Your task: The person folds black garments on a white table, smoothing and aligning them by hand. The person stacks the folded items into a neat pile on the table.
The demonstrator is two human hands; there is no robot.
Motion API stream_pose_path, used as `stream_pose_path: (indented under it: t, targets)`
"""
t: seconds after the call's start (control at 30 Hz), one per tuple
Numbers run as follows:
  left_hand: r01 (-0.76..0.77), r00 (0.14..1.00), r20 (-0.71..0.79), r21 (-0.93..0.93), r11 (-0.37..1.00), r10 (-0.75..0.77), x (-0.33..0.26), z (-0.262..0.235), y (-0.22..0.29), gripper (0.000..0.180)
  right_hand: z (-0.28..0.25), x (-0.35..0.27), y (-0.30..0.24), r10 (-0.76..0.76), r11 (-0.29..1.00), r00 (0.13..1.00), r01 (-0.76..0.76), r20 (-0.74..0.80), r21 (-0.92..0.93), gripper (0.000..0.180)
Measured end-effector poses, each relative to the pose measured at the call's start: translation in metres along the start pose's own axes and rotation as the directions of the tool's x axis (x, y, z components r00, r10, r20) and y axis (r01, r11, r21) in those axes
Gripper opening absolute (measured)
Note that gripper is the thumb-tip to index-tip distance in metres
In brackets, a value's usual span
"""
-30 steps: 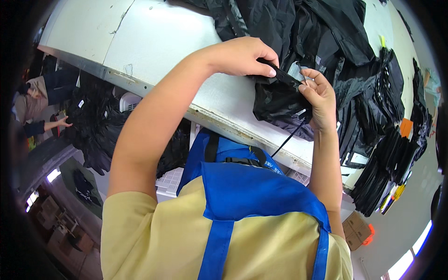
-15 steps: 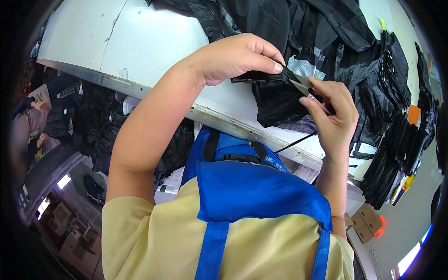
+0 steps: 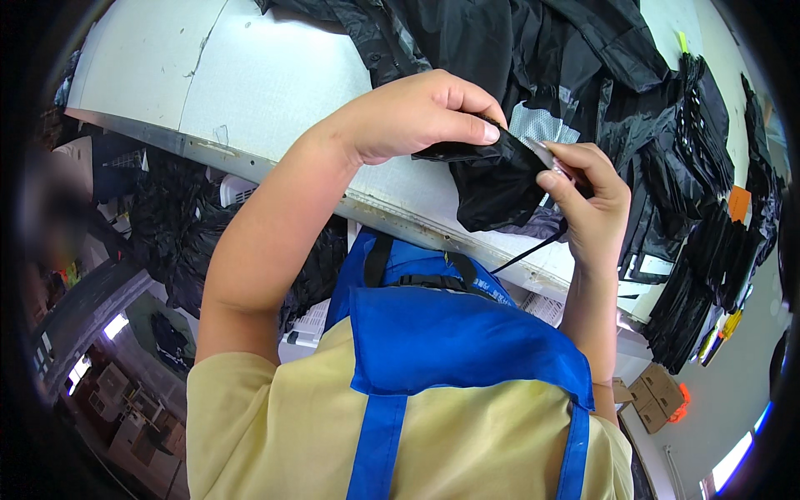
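Note:
My left hand (image 3: 442, 117) pinches the edge of a piece of black garment fabric (image 3: 498, 193) between thumb and fingers, raised over the white table. My right hand (image 3: 590, 196) is closed round small metal thread snips (image 3: 542, 152), their blades against the upper right edge of this fabric. The handle end is hidden in my palm and fingers. Behind the blades lies a grey-white mesh patch (image 3: 537, 123) on the heap of black garments (image 3: 575, 42).
The white tabletop (image 3: 267, 75) ends in a worn metal front edge (image 3: 242, 158). Black garments hang in bunches (image 3: 708, 275) on the right. Dark cloth (image 3: 171, 233) is piled lower left beyond the table edge. A thin black cord (image 3: 529, 252) crosses the edge. Cardboard boxes (image 3: 654, 396) stand lower right.
The snips' blades, spread apart before, are now partly hidden at the fabric edge and look closer together. My left hand has shifted slightly left and down, still pinching the fabric.

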State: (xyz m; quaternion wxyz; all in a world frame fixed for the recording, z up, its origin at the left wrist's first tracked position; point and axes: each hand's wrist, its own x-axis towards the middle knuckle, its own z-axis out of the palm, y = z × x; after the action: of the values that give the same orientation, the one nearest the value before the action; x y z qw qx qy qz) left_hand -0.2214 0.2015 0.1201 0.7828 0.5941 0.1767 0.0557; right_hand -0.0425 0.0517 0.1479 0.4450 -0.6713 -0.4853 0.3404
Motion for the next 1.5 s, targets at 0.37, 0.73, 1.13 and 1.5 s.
stream_pose_path:
  t: [0.37, 0.73, 1.13, 1.5]
  targets:
    - [-0.034, 0.999, 0.008, 0.065, 0.997, 0.034, -0.004, 0.002, 0.002, 0.017, -0.002, -0.002, 0.0, -0.002, 1.0, 1.0, 0.002, -0.023, 0.007, 0.03]
    - [-0.241, 0.67, 0.024, 0.952, 0.187, 0.742, -0.025, 0.022, 0.003, 0.02, -0.014, 0.0, 0.004, 0.181, 0.901, 0.979, -0.125, -0.098, 0.415, 0.03]
    - [-0.354, 0.48, -0.187, 0.852, 0.384, 0.857, -0.042, 0.038, -0.036, 0.027, 0.011, -0.015, -0.022, 0.173, 0.965, 0.945, -0.22, 0.278, 0.146, 0.034]
    - [-0.523, 0.451, -0.533, 0.492, 0.696, 0.716, -0.051, 0.053, -0.059, 0.026, 0.035, -0.037, 0.023, 0.255, 0.793, 0.934, -0.35, 0.251, 0.499, 0.032]
